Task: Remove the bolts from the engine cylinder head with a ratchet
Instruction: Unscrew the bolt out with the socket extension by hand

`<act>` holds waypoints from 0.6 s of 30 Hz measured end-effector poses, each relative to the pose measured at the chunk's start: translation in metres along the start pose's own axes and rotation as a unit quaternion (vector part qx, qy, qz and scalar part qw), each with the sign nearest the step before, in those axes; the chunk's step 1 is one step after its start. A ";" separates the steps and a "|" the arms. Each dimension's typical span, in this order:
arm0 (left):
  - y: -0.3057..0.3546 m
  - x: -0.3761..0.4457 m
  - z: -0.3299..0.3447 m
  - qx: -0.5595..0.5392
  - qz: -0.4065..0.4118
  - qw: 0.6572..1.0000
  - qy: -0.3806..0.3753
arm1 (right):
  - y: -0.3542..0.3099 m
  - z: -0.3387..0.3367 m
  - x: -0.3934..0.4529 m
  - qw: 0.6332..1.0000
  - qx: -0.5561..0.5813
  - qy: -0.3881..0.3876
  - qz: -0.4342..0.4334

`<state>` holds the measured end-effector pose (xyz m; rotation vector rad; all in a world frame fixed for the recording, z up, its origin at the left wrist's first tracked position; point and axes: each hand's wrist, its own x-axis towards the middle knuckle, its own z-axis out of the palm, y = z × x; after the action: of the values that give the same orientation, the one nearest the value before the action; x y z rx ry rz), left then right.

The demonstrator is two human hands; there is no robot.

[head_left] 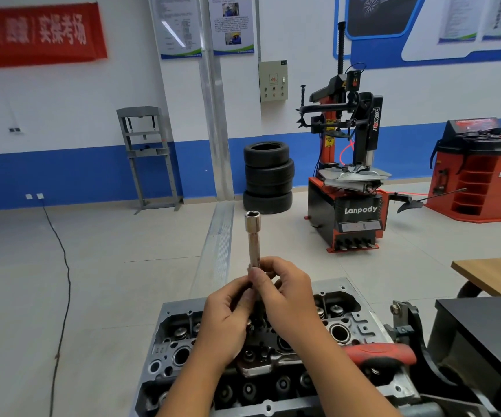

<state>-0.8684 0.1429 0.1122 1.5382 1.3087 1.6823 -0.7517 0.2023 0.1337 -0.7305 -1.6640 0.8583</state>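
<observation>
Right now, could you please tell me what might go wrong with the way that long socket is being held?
1. Both hands, left hand and right hand, pinch only the long socket's lower end; it could slip into the cylinder head.
2. The red-handled ratchet lies loose on the head and might slide off.

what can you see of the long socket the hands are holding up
The long socket is a slim, shiny metal tube, chrome-like, with a wider collar at its top whose dark open mouth faces up. It stands nearly upright above the cylinder head, touching nothing but hands. The left hand and right hand both pinch its lower end, whose tip the fingers hide.
</observation>
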 end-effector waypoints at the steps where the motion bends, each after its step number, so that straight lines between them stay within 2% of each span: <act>1: -0.002 0.001 0.000 0.008 0.001 1.000 0.007 | 0.000 0.000 0.000 1.000 -0.001 -0.009 0.001; 6: -0.008 0.004 0.000 0.030 -0.019 0.997 0.066 | -0.002 0.000 0.000 1.000 0.018 0.022 0.008; 11: -0.002 0.002 0.001 -0.006 -0.013 1.000 -0.018 | 0.000 -0.001 0.000 1.000 -0.005 -0.013 0.006; 13: -0.004 0.002 0.001 0.013 -0.004 1.000 0.007 | -0.002 0.000 -0.001 1.000 -0.011 -0.023 0.006; 18: -0.010 0.003 0.001 0.020 -0.031 0.996 0.078 | -0.004 -0.001 -0.002 0.999 0.032 0.020 0.030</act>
<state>-0.8700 0.1501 0.1051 1.3958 1.4613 1.7768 -0.7504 0.1986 0.1361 -0.7519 -1.5791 0.9292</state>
